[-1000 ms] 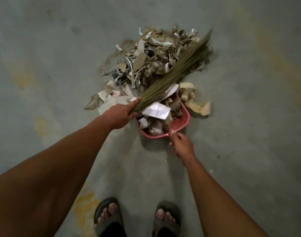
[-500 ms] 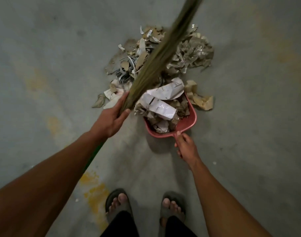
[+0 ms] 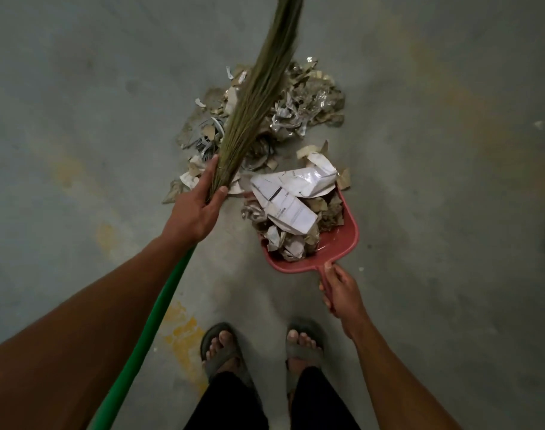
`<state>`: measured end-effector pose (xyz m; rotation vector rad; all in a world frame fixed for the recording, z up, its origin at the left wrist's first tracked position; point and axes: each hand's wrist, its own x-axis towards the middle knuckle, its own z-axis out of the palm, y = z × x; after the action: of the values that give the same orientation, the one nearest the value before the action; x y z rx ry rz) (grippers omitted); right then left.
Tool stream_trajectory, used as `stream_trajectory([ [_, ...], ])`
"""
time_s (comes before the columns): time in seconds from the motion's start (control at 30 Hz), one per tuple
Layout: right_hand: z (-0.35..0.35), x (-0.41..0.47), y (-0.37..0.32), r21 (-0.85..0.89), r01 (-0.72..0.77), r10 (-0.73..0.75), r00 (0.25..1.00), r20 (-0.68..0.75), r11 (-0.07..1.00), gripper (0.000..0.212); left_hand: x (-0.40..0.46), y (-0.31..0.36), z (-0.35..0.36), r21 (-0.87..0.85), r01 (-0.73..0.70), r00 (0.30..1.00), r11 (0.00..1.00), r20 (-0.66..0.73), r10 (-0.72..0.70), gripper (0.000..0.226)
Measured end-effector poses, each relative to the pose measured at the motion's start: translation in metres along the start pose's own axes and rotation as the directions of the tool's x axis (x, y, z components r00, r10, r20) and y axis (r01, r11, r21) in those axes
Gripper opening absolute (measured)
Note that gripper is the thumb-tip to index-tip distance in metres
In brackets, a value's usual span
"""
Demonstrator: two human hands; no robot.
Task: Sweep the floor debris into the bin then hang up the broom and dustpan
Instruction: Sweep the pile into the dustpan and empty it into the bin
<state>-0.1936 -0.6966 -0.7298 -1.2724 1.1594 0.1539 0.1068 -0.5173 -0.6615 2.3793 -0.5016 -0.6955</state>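
Debris (image 3: 296,110): torn paper, card scraps and dusty bits heaped on the grey floor (image 3: 79,88) at 12 o'clock from the feet; part already fills the dustpan.
Dustpan (image 3: 342,243): red plastic, loaded with crumpled white sheets, mouth toward the heap, at 1 o'clock.
Broom (image 3: 259,88): olive grass bristles angled up toward 12 o'clock, green handle running back to 7 o'clock.
Left hand (image 3: 200,209): fingers wrapped around the bristle base, arm extended.
Right hand (image 3: 342,290): closed on the dustpan handle, thumb on top.
Change: bristles are raised higher than half a second ago; dustpan sits further right.
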Motion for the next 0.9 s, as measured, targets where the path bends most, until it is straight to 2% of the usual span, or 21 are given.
stream_trajectory([
  [0.13, -0.027, -0.038, -0.016, 0.07, -0.003, 0.008, 0.997, -0.077, 0.998, 0.033, -0.009, 0.028, -0.007, 0.088, -0.007, 0.998, 0.996, 0.063, 0.002, 0.061],
  [0.43, -0.107, -0.097, -0.034, 0.21, 0.071, -0.016, 0.968, -0.252, 0.975, 0.04, -0.036, 0.118, 0.024, 0.157, -0.061, 0.967, 0.986, 0.252, 0.02, 0.063],
  [0.67, -0.18, -0.115, 0.008, 0.304, 0.081, 0.032, 0.936, -0.35, 0.949, 0.039, -0.061, 0.179, 0.095, 0.279, -0.155, 0.935, 0.948, 0.352, 0.049, 0.066],
  [0.9, -0.287, -0.152, 0.078, 0.38, 0.099, 0.052, 0.929, -0.367, 0.92, 0.04, -0.116, 0.237, 0.208, 0.305, -0.192, 0.912, 0.933, 0.407, 0.055, 0.065],
])
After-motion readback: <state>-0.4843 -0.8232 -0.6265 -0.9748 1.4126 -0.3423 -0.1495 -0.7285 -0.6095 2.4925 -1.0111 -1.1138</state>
